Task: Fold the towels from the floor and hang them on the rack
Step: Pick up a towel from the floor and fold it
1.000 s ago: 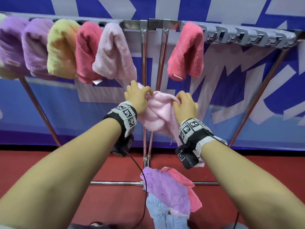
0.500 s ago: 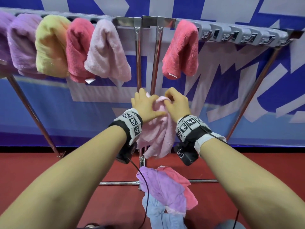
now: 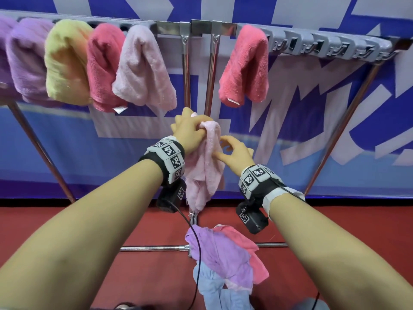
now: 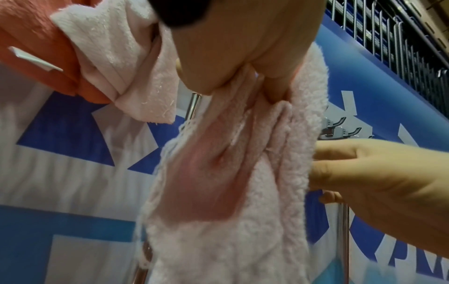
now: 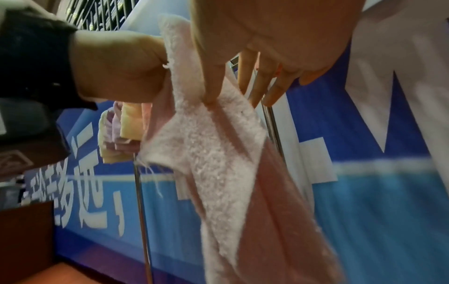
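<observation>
The rack (image 3: 169, 30) spans the frame, its left rail carrying folded towels and its right rail one red towel (image 3: 245, 66), with free hooks beyond. The pile (image 3: 223, 253) of unfolded towels lies on the floor (image 3: 67, 231) at the rack's base.

Your left hand (image 3: 190, 130) pinches the top of the pink towel (image 3: 204, 171) in curled fingers, so it hangs in front of the centre posts. Your right hand (image 3: 234, 151) sits just beside the cloth, fingers spread and only brushing it.

To fold well, keep the left pinch firm at the top edge. Take the hanging edge with the right hand, bring it level with the held edge, and align the corners before lifting to a free stretch of rail, probably beside the red towel.

The left wrist view shows the cloth bunched in creases under your grip (image 4: 243, 57), hidden from the head camera. The right wrist view shows a loose corner (image 5: 150, 159) with trailing threads hanging free, and the thumb tip (image 5: 209, 98) touching the pile.
</observation>
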